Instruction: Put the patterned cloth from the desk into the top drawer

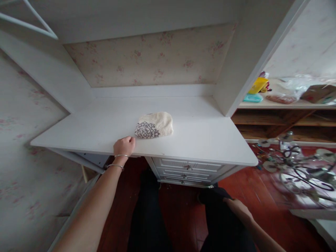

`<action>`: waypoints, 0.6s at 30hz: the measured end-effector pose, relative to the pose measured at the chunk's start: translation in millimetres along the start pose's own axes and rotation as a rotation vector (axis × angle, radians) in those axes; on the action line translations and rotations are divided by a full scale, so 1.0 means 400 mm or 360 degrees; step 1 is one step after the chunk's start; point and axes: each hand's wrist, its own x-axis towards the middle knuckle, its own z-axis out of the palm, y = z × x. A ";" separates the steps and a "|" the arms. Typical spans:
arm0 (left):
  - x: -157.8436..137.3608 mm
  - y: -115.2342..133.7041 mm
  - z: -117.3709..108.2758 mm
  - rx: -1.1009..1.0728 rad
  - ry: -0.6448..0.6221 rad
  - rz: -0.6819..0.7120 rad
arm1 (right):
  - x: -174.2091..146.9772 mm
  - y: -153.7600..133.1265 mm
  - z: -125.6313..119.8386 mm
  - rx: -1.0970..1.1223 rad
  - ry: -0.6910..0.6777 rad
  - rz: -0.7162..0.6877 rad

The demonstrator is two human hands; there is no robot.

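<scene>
A little left of the frame's centre, the left hand (124, 145) rested on the front edge of the white painted wooden desk (196, 140), its fingers curled into a loose fist over the rim and closed on nothing but the edge itself; two thin silver bangles (118, 161) circled the wrist just below. Just beside that hand, up and to its right near the middle of the picture, lay the folded cream towel with a grey-brown patterned border (154, 125), flat on the desk top and apart from the knuckles by a narrow strip of bare surface. The right hand (237, 207) sat low in the lower right of the frame, palm down on the dark trouser leg (223, 224), fingers relaxed and holding nothing. Under the desk top, right of centre, a stack of white drawers with small metal pulls (187, 169) stood shut. At the right edge of the frame a wooden shelf (288, 115) carried a yellow packet (258, 85) and a clear plastic bag (296, 87). As a judgement, the work stood at its opening: the hand was steadied at the desk edge and the cloth not yet grasped. Picking it up would call for uncurling the fingers and sliding forward onto the near patterned end.
</scene>
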 end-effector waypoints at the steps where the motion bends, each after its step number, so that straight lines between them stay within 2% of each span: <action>1: 0.000 -0.001 -0.001 -0.0022 -0.0002 0.0005 | -0.018 0.001 0.002 0.0029 -0.0008 0.0049; 3: 0.001 -0.002 -0.006 -0.0081 -0.0014 0.0020 | -0.069 -0.005 0.008 0.0075 0.0023 0.0120; 5: -0.001 -0.003 -0.014 -0.0168 -0.0035 0.0049 | -0.136 -0.021 0.017 0.0085 0.0163 0.0091; 7: -0.016 0.000 -0.029 -0.0329 -0.0045 0.0050 | -0.217 -0.048 0.036 0.0114 0.0354 -0.0070; 9: -0.058 0.009 -0.050 -0.0608 -0.0016 0.0047 | -0.309 -0.096 0.068 0.0341 0.0354 -0.0344; 10: -0.092 0.017 -0.063 -0.0789 0.0016 0.0059 | -0.358 -0.129 0.090 0.0537 0.0250 -0.0471; 11: -0.136 0.027 -0.078 -0.0988 0.0026 0.0088 | -0.408 -0.170 0.115 0.0803 0.0008 -0.0562; 13: -0.247 0.052 -0.107 -0.1419 -0.0092 0.0095 | -0.509 -0.268 0.167 0.1402 -0.0580 -0.0494; 15: -0.373 0.079 -0.132 -0.1849 -0.0261 0.0041 | -0.606 -0.374 0.210 0.1843 -0.1187 -0.0449; 17: -0.488 0.100 -0.149 -0.2271 -0.0340 -0.0164 | -0.689 -0.467 0.230 0.2093 -0.1669 -0.0603; 18: -0.535 0.106 -0.155 -0.2488 -0.0357 -0.0315 | -0.722 -0.502 0.232 0.2189 -0.1781 -0.0739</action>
